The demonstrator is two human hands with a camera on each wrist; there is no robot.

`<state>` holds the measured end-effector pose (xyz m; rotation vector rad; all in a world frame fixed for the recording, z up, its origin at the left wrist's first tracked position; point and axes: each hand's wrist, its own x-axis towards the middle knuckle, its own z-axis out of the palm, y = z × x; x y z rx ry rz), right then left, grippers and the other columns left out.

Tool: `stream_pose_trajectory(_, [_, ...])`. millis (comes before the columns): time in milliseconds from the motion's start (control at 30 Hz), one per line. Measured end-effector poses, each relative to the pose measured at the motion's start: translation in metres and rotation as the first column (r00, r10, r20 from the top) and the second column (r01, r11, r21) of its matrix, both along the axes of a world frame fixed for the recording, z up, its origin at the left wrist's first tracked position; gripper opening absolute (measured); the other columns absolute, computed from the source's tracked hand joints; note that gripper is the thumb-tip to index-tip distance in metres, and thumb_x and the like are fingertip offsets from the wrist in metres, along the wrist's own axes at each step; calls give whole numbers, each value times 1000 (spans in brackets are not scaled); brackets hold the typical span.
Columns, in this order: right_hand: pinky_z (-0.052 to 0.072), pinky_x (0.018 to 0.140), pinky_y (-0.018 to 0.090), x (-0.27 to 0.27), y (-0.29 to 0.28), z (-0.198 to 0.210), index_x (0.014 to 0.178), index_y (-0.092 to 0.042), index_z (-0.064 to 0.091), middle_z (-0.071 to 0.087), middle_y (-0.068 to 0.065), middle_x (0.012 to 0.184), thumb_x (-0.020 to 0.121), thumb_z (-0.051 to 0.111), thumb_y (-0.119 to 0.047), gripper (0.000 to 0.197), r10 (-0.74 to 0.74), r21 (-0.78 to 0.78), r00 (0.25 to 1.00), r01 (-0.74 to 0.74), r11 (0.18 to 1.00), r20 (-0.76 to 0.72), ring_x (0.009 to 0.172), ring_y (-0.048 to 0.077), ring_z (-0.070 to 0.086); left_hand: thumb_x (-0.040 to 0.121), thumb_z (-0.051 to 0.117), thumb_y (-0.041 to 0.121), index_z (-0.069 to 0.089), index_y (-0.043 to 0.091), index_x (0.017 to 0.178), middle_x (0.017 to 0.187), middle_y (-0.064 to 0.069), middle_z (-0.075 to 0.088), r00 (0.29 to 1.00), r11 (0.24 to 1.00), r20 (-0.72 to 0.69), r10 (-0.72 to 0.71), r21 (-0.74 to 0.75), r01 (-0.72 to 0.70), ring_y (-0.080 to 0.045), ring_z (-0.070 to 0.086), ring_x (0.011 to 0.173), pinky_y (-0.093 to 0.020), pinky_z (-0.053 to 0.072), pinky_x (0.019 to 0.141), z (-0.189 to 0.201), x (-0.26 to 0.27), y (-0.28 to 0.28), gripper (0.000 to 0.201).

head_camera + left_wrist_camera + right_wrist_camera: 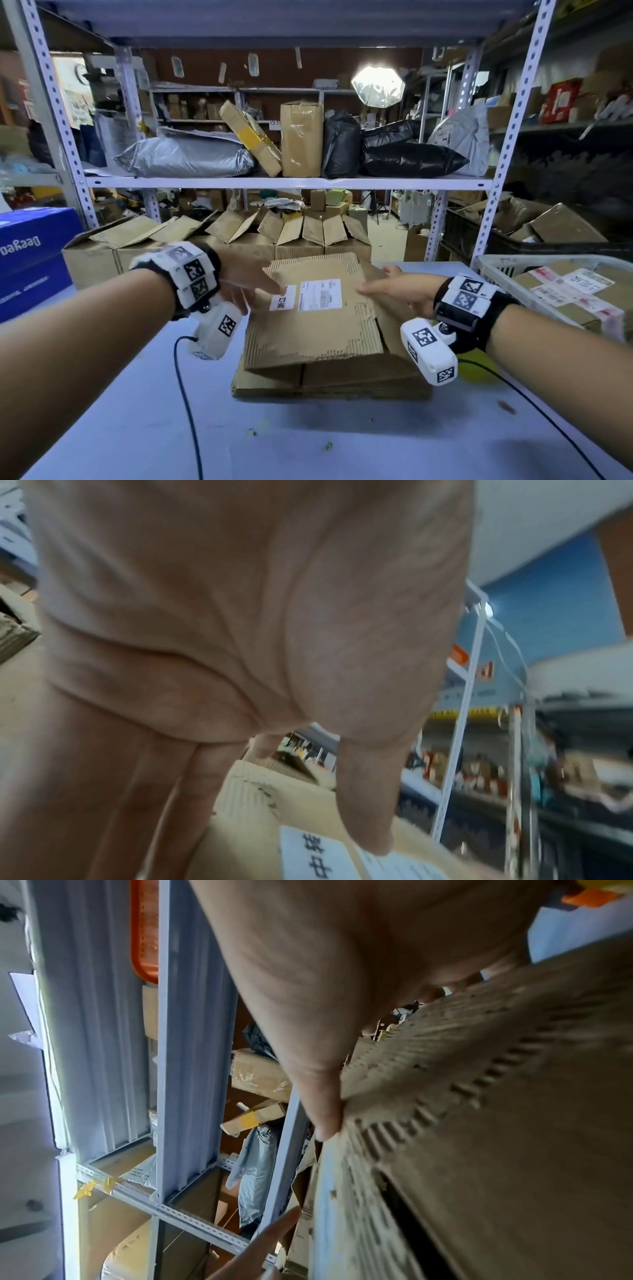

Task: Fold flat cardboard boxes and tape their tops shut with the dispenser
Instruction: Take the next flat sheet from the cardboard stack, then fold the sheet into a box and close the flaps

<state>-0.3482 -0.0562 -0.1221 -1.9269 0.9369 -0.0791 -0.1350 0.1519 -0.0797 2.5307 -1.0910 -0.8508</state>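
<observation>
A stack of flat cardboard boxes (329, 383) lies on the table's middle. The top flat box (315, 329) carries a white shipping label (320, 294) and a smaller white sticker (282, 298). My left hand (260, 284) reaches over its left side with straight fingers, the tips touching near the sticker. The left wrist view shows that hand (240, 615) over the cardboard (246, 818) and the sticker (315, 859). My right hand (383, 286) lies with straight fingers on the box's right side. In the right wrist view its thumb (325, 1118) rests against the cardboard's ragged edge (514, 1150). No tape dispenser is clearly visible.
A row of open-flapped boxes (239, 236) stands behind the stack, under a metal shelf (287, 181) loaded with parcels. A blue box (30, 260) sits at the left. A white basket (493, 270) with a taped parcel sits at the right. A yellow-green object (479, 371) is partly hidden under my right wrist.
</observation>
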Motion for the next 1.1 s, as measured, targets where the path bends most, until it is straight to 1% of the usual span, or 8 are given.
stream_pose_trajectory(67, [36, 110, 52, -5, 3, 4, 157, -33, 4, 36, 8, 155, 37, 85, -74, 151, 21, 31, 999, -22, 999, 38, 139, 31, 38, 90, 71, 43, 38, 37, 136, 116, -22, 67, 988, 997, -154, -14, -82, 2, -31, 75, 83, -44, 61, 75, 12, 2, 7, 57])
stream_pose_trajectory(100, [35, 111, 53, -7, 4, 6, 157, -34, 4, 40, 9, 153, 33, 85, -74, 153, 32, 32, 998, -34, 999, 55, 137, 31, 40, 91, 71, 40, 40, 40, 127, 117, -23, 66, 978, 993, -207, -17, -115, -7, -30, 74, 82, -44, 60, 73, 16, 1, 11, 48])
stream_pose_trajectory(267, [42, 106, 62, -10, -6, 22, 146, -24, 27, 72, 13, 117, 60, 88, -43, 107, -22, 187, 942, -43, 981, 334, 116, 33, 63, 92, 69, 41, 56, 37, 108, 112, -14, 74, 948, 975, -311, -62, -224, -9, -37, 72, 101, -55, 60, 82, 21, -2, 19, 21])
stream_pose_trajectory(467, [52, 95, 59, -25, 4, 28, 144, -35, 31, 69, 14, 124, 71, 78, -28, 87, -7, 235, 817, -158, 959, 577, 105, 35, 69, 87, 63, 55, 61, 27, 125, 112, -10, 74, 949, 952, -296, -109, -307, 13, -27, 73, 98, -47, 59, 88, 29, -3, 27, 48])
stream_pose_trajectory(633, [57, 87, 54, -34, 14, 33, 148, -37, 28, 68, 15, 123, 74, 80, -20, 92, 38, 197, 736, -231, 953, 676, 105, 38, 69, 78, 63, 65, 66, 20, 126, 127, -17, 67, 934, 952, -348, -77, -305, -35, -39, 62, 118, -51, 52, 99, 22, -3, 29, 66])
stream_pose_trajectory(833, [57, 87, 53, -38, 25, 41, 146, -41, 31, 65, 14, 129, 77, 75, -19, 84, 121, 113, 660, -300, 947, 741, 110, 39, 67, 65, 77, 74, 62, 16, 129, 135, -17, 63, 822, 880, -524, -224, -471, -61, -40, 55, 129, -56, 41, 112, 3, 5, 27, 88])
stream_pose_trajectory(967, [54, 92, 58, -40, 22, 42, 148, -40, 31, 65, 15, 128, 77, 79, -21, 87, 155, 70, 618, -324, 943, 771, 113, 41, 65, 65, 81, 68, 73, 26, 120, 137, -13, 63, 738, 806, -589, -331, -583, -103, -31, 60, 123, -49, 50, 103, 0, 5, 25, 70])
stream_pose_trajectory(1100, [53, 96, 52, -40, 18, 41, 149, -41, 28, 59, 8, 137, 72, 83, -28, 95, 192, -15, 610, -282, 959, 769, 120, 31, 63, 59, 89, 61, 78, 27, 109, 124, -10, 71, 740, 741, -557, -377, -661, -120, -23, 71, 105, -48, 54, 97, 9, 6, 24, 61])
